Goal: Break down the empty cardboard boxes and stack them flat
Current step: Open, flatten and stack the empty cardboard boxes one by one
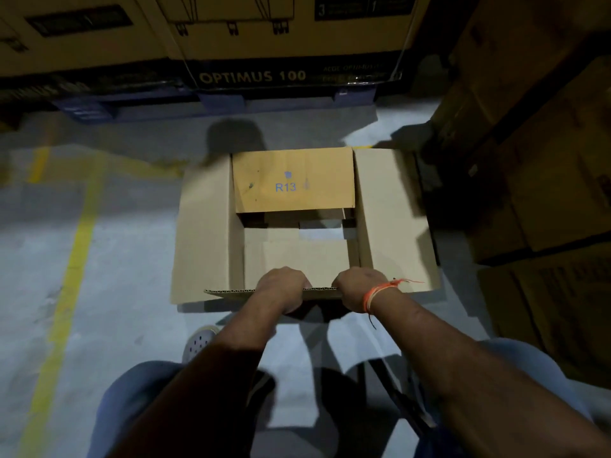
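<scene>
An open cardboard box (pixel 205 226) stands on the grey floor in front of me, its flaps spread left and right. The far flap, marked "R13" (pixel 286 186), leans in over the opening. The bottom of the box shows a gap where floor is visible. My left hand (pixel 281 285) and my right hand (pixel 358 287) both grip the near flap's edge (pixel 228 290), side by side, fingers curled over it. An orange thread is tied on my right wrist.
Large printed cartons (pixel 251 34) on a blue pallet (pixel 224 100) stand along the far side. Stacked brown cartons (pixel 535 143) rise at the right. Yellow floor lines (pixel 79 233) run at the left. My knees and a shoe (pixel 198 342) are below the box.
</scene>
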